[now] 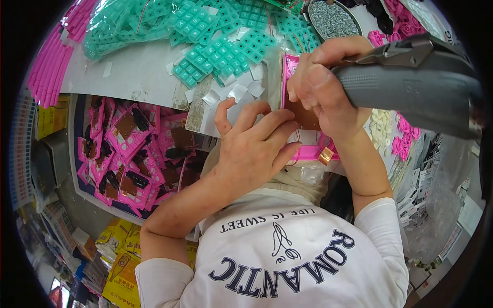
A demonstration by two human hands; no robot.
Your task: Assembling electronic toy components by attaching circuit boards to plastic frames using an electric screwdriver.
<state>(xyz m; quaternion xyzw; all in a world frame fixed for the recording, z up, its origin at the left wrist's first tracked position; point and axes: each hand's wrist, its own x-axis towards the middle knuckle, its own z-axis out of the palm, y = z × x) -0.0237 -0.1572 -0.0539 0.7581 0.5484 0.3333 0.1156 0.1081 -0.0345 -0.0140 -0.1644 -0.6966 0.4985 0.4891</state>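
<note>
A pink plastic casing [289, 69] with a brown circuit board [305, 116] in it lies at the work table's near edge. My left hand [257, 134] rests on its left side, index finger and thumb at the board, little finger raised. My right hand [328, 84] is wrapped round the front end of a grey-black power tool [411, 84], which looks like an electric screwdriver, over the casing. The tool's tip is hidden behind my fingers. Below the board are thin red wires, a pink part [306, 152] and a small copper-coloured piece [326, 155].
Teal number keypads [221, 56] and white paper squares [238, 92] lie beyond my left hand. A bowl of screws [333, 19] stands at the far side. A bin of pink casings with boards [136, 154] sits left, pink strips [51, 66] far left, pink parts [405, 136] right.
</note>
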